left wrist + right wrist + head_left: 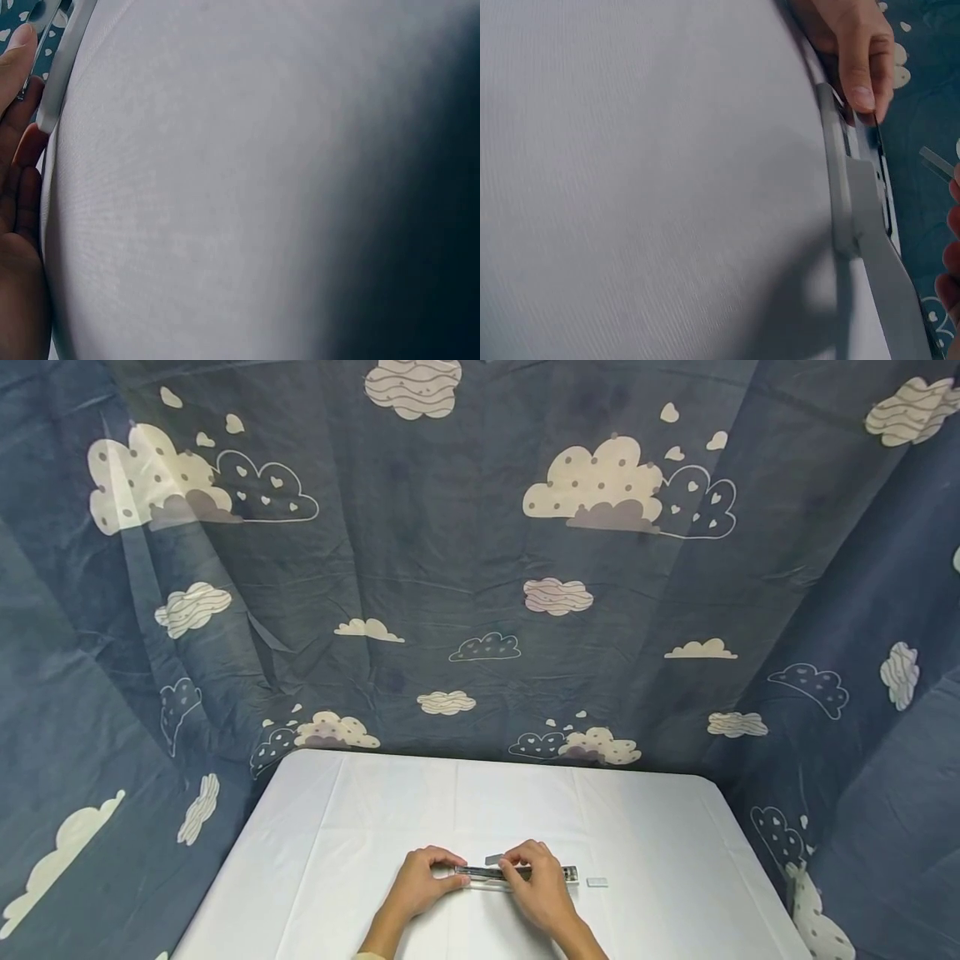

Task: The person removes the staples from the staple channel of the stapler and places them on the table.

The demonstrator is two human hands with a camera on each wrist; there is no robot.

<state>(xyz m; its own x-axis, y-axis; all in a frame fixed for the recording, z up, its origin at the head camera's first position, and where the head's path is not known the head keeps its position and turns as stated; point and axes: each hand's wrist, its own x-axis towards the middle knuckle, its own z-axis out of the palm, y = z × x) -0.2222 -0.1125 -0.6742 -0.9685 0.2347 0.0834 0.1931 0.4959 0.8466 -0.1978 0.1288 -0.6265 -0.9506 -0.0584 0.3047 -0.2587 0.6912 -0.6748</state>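
Note:
A long grey stapler (pixel 889 277), its top opened from its base, lies across the white table in front of me. My left hand (pixel 423 883) grips its left end between thumb and fingers. In the left wrist view, the thumb and curled fingers of that hand are at the left edge, beside the stapler's grey body (pixel 61 71). Above the stapler's middle is my right hand (pixel 538 887), pinching a small grey staple strip (pixel 493 860) at its fingertips. The strip (pixel 936 163) also sticks out from those fingers in the right wrist view, where most of the hand is cut off.
Another small light-grey strip (pixel 597 882) lies on the table just right of the stapler. The white-covered table (pixel 637 818) reaches back to a dark blue cloth (pixel 450 568) with cloud prints, which hangs behind and at both sides.

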